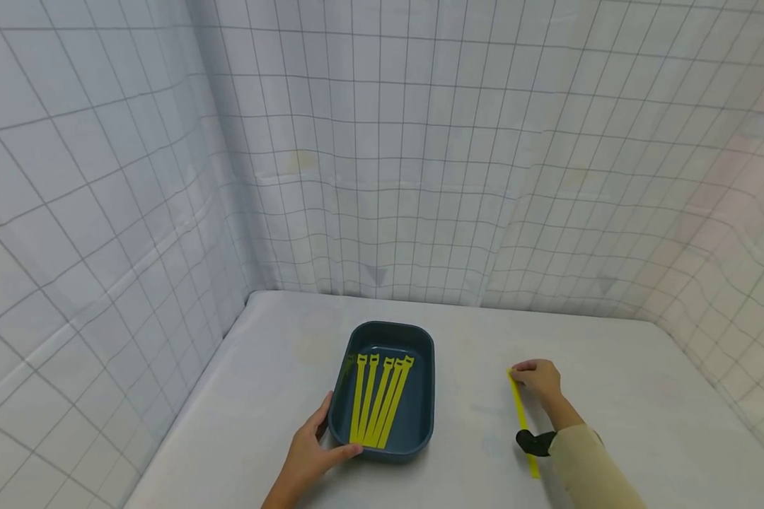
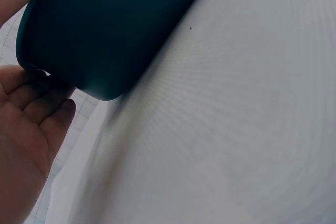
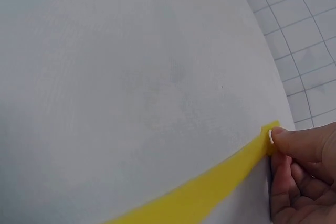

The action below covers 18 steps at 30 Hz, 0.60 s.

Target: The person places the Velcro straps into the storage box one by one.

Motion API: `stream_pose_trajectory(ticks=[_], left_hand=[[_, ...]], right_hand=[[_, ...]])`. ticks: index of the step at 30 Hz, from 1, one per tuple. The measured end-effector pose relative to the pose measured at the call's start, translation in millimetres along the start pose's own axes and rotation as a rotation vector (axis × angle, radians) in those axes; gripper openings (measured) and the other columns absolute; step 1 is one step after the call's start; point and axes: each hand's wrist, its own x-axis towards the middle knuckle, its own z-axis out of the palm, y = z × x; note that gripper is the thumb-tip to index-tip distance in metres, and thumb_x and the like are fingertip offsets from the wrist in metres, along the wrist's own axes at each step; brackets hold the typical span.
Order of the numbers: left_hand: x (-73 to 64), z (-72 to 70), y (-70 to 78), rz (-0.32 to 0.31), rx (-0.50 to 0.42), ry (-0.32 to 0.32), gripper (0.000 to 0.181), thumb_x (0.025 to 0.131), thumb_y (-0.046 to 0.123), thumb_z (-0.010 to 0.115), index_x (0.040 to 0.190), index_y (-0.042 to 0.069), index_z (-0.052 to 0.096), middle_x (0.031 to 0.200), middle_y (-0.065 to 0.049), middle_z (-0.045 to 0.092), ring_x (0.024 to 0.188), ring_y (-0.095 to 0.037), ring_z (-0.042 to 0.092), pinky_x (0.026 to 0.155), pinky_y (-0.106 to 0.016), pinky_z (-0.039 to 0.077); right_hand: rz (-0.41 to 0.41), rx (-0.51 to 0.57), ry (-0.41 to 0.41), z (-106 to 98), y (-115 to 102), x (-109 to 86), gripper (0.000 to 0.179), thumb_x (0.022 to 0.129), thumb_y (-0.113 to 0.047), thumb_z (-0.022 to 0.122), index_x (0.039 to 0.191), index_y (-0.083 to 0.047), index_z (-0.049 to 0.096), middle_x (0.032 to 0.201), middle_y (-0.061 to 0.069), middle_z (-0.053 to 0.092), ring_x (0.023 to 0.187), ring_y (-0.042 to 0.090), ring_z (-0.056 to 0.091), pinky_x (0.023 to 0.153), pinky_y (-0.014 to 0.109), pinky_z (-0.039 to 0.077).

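Observation:
A dark blue-green bin (image 1: 418,413) stands on the white table, with several yellow hook-and-loop cable ties (image 1: 378,399) fanned out in it, slotted heads at the far end. My left hand (image 1: 307,445) grips the bin's near left corner, its thumb at the near rim. In the left wrist view the fingers curl against the outside of the bin (image 2: 105,35). Well to the right, my right hand (image 1: 541,379) pinches one more yellow cable tie (image 1: 520,408) by its head end. The right wrist view shows thumb and finger on that end, the strap (image 3: 210,187) trailing away.
The white-covered table (image 1: 471,339) is bounded by grid-patterned cloth walls (image 1: 407,162) behind and on both sides. A black band (image 1: 536,443) sits at my right wrist, by the beige sleeve (image 1: 588,466).

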Motion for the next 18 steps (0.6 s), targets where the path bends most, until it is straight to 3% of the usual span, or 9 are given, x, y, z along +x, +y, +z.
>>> stream_pose_trajectory(ticks=[7,13,18], left_hand=[[1.6,0.0,-0.9,-0.009,-0.001,0.002,0.101,0.064,0.036,0.083,0.142,-0.001,0.029,0.144,-0.015,0.031,0.13,-0.032,0.032,0.101,-0.042,0.032],[1.6,0.4,-1.4,-0.016,-0.001,-0.013,0.1,0.066,0.036,0.082,0.141,-0.003,0.03,0.143,-0.017,0.033,0.129,-0.033,0.034,0.101,-0.043,0.033],[1.9,-0.4,-1.3,-0.018,-0.004,-0.008,0.101,0.065,0.037,0.082,0.142,-0.001,0.03,0.143,-0.016,0.033,0.129,-0.032,0.033,0.101,-0.042,0.033]], right_hand=[[0.006,0.0,0.018,1.5,-0.9,-0.5,0.017,0.08,-0.009,0.068,0.088,0.006,0.066,0.079,0.011,0.063,0.071,0.022,0.054,0.058,0.026,0.045],[-0.018,0.015,0.013,0.4,1.0,-4.4,0.018,0.08,-0.009,0.068,0.089,0.007,0.066,0.078,0.009,0.064,0.074,0.023,0.056,0.054,0.02,0.041],[0.008,0.055,0.001,0.8,1.4,-3.2,0.02,0.081,-0.009,0.067,0.092,0.007,0.065,0.08,0.01,0.064,0.074,0.021,0.055,0.053,0.018,0.04]])
